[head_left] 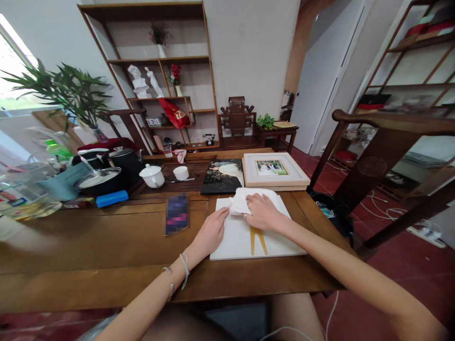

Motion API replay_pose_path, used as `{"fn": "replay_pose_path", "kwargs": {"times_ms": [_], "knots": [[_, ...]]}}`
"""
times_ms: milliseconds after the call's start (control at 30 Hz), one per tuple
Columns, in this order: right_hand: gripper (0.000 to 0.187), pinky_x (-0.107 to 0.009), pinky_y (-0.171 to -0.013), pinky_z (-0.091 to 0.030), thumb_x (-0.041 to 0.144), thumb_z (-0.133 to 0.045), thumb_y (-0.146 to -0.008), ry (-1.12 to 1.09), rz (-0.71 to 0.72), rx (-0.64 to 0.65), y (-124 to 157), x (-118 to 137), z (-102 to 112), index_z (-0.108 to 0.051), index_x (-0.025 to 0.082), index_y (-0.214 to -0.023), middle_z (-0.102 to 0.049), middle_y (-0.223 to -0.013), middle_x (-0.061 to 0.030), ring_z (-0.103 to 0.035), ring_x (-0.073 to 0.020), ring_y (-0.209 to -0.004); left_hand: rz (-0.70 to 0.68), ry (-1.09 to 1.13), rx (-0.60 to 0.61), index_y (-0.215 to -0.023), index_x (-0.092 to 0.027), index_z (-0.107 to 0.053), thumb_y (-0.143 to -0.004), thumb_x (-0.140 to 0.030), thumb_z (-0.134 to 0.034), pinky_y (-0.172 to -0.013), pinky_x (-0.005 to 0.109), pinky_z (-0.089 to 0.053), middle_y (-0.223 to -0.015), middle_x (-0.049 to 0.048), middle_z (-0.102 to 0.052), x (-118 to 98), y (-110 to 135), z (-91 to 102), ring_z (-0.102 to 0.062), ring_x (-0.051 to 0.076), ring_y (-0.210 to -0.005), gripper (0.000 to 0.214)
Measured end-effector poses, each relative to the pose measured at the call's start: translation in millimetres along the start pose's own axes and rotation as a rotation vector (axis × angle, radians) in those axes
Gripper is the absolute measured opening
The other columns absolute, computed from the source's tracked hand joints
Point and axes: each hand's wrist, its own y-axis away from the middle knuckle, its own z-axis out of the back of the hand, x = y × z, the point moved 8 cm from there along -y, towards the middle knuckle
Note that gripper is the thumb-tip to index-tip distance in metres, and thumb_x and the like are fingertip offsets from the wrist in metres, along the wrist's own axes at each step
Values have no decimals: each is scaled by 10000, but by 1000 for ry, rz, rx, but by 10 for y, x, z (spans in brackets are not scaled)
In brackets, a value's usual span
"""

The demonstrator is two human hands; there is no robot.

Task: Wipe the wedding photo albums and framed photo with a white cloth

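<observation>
"I'm on the head feed. What do you need first?"

"The hands. What is the right hand (261, 213) doing?"

"It lies over the white cloth (239, 202), fingers bent and spread on it. I see contact, but from this angle I cannot tell whether the fingers are clenched on the fabric or only pressing it."

"And the left hand (213, 230)?"

"On the left edge of the white board (232, 244), fingers straight and close together, tips right beside the cloth. Its thumb is hidden from me, so I cannot tell whether it grips the edge or just rests there."

"Where exactly is the cloth?"

"Bunched on the far part of the board, under the right hand. The board lies flat on the wooden table (106, 251), near my side. Two gold strips (252, 242) show on it below the right hand, spreading apart toward me."

"What stands around that?"

"Just beyond the board I have a dark picture (219, 176), and to the right of that a pale framed picture (272, 168). Left of the dark picture are a small white cup (181, 174) and a lidded white cup (152, 176). Nearer me lies a pixelated dark item (177, 213); I can't make out what it is."
</observation>
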Motion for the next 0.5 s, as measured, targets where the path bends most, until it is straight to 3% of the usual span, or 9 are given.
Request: {"fn": "replay_pose_path", "kwargs": {"times_ms": [300, 400, 500], "knots": [[432, -428, -842, -416, 344, -383, -909, 35, -170, 22, 231, -516, 156, -671, 49, -1035, -643, -1100, -234, -576, -365, -1042, 25, -42, 16, -1305, -79, -524, -885, -69, -364, -1091, 458, -420, -1370, 178, -534, 15, 13, -29, -510, 260, -1274, 449], [491, -376, -772, -439, 409, -342, -931, -2, -178, 47, 84, -477, 174, -674, 64, -1039, -656, -1101, -227, -619, -342, -982, 25, -51, 15, -1307, -83, -523, -883, -63, -364, -1093, 448, -418, -1367, 171, -537, 6, 11, -24, -510, 258, -1274, 453], [526, -327, -756, -440, 458, -322, -944, -44, -139, 75, -171, -279, 171, -672, 88, -1077, -665, -1129, -200, -639, -308, -973, 23, -36, 18, -1301, -65, -525, -878, -56, -370, -1098, 451, -410, -1370, 184, -528, -9, 2, -9, -504, 268, -1278, 451]]}}
